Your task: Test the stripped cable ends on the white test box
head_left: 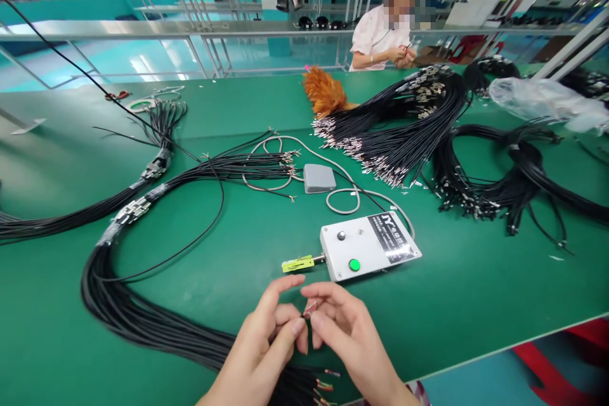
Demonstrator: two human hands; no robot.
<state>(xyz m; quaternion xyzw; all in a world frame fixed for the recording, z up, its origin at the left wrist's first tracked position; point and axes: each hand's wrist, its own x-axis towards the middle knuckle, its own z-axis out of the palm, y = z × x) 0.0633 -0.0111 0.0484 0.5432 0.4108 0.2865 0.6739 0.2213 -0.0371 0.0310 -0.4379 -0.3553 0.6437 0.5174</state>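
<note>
Between thumb and finger, my left hand (266, 342) pinches the end of a black cable, closed on it. My right hand (345, 330) is closed at the same spot, its fingers on the reddish wire end (311, 309) that comes out of the cable. Under my hands runs a thick bundle of black cables (157, 336), with stripped coloured wire ends near the table's front edge. Just beyond my fingers lies a white control box (354, 244) with a green button and a yellow-green clip (299, 264) on its left side.
A grey pedal-like box (319, 178) with a coiled grey cord sits mid-table. Piles of black cables (404, 127) cover the back right, beside an orange-brown tuft (324, 91) and a clear plastic bag (547, 101). Another cable bundle (71, 216) lies left. Across the table a person (383, 38) handles something small.
</note>
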